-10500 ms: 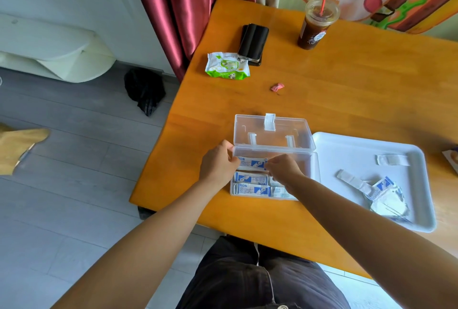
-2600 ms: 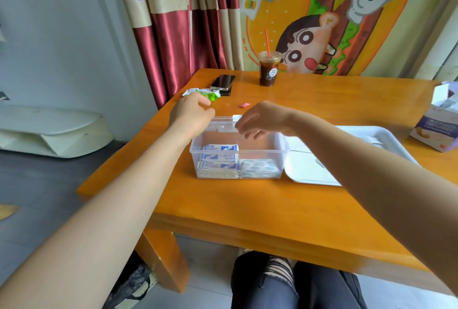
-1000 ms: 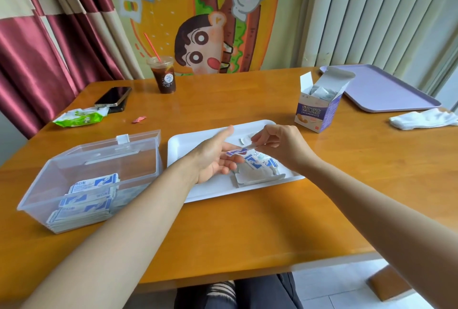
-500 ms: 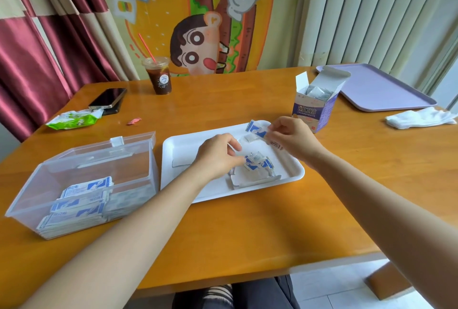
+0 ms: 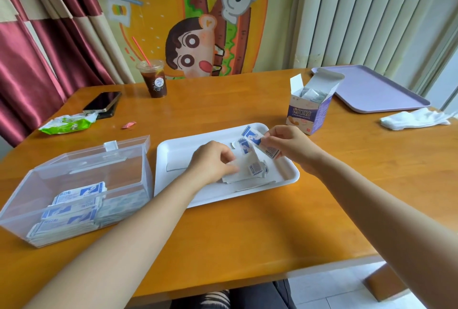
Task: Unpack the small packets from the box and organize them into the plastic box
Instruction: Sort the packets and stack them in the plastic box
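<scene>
Biggest risk I can see: the packets (image 5: 252, 139) are thin and look slippery, and the right hand (image 5: 290, 146) only has a few pinched by one end. A light pinch like that could let one slide out on the way to the plastic box (image 5: 86, 172), which sits well off to the left past the tray (image 5: 173, 152) rim, so a dropped one would land on the worktop (image 5: 247, 234). The other risk is that the pile (image 5: 250, 172) on the tray seems to mix packets with torn paper, so scraps could get scooped up too.

The right fingers (image 5: 272, 135) are closed on the near end of those packets, and the rest fans out to the left above the tray. The left hand (image 5: 212, 160) is curled down onto the pile and seems to be pinching a piece at its left edge. The box (image 5: 309, 113) stands open just behind the right hand, with more inside.
</scene>
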{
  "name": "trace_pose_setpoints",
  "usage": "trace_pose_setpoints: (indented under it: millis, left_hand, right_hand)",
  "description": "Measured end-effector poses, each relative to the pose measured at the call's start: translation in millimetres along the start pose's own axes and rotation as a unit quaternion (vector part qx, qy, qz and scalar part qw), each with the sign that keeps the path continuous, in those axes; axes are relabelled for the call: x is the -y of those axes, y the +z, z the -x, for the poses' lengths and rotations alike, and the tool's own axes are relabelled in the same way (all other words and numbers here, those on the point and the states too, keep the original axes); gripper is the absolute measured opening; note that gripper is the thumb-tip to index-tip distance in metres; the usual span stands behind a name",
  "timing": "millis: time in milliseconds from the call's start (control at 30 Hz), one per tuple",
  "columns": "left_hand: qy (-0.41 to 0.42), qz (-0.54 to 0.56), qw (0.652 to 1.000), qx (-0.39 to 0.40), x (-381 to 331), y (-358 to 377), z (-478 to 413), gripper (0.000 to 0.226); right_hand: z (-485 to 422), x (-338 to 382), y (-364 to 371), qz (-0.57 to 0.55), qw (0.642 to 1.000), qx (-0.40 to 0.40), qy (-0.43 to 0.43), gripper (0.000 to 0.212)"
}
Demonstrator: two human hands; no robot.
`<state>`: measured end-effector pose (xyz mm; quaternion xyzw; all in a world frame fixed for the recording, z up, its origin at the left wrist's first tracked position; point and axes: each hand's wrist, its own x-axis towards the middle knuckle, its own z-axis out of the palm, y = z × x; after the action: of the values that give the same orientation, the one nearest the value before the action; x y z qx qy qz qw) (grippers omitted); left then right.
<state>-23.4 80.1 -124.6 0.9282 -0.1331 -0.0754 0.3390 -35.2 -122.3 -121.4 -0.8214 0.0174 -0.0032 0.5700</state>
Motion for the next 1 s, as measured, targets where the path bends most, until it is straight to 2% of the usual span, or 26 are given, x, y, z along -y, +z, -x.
trace_pose_setpoints:
  millis: [100, 267, 500, 633, 700, 800, 867, 933, 1000]
  left_hand:
    - [0.009, 0.041, 0.998, -0.056, 7.8, -1.8, -1.7, 0.016]
    - [0.062, 0.004, 0.989, -0.137, 13.3, 0.8, -0.3, 0.021]
    - [0.091, 0.068, 0.969, -0.217, 7.1, 6.0, 2.7, 0.026]
    - [0.074, 0.063, 0.966, -0.24, -2.5, 12.9, -2.1, 0.015]
    - [0.082, 0.09, 0.966, -0.229, -7.9, 15.9, -4.7, 0.014]
    - [0.071, 0.104, 0.979, -0.163, -8.4, 17.0, -9.2, 0.038]
    - [0.087, 0.019, 0.994, -0.064, -6.2, 17.2, -12.8, 0.041]
    - [0.113, -0.099, 0.988, 0.047, -6.9, 19.0, -14.1, 0.049]
    - [0.131, -0.157, 0.976, 0.071, -8.2, 22.6, -16.4, 0.05]
  right_hand:
    - [-0.6, 3.2, 0.9, -0.056, 0.998, 0.007, 0.023, 0.011]
    - [-1.6, 5.7, 5.2, -0.098, 0.994, 0.008, 0.052, 0.011]
    - [-2.4, 13.6, 11.9, -0.231, 0.95, 0.135, 0.162, 0.021]
    - [3.9, 14.7, 22.9, -0.2, 0.953, 0.182, 0.138, 0.004]
    - [1.9, 14.0, 23.2, -0.191, 0.966, 0.13, 0.115, 0.011]
    - [-2.9, 10.1, 8.0, -0.175, 0.98, 0.011, 0.091, 0.009]
    - [-3.6, 4.3, -4.7, -0.153, 0.983, -0.036, 0.095, 0.015]
    - [-2.4, -2.3, -11.8, -0.115, 0.987, -0.048, 0.104, 0.02]
    - [0.4, -7.4, -14.6, -0.095, 0.988, -0.043, 0.114, 0.018]
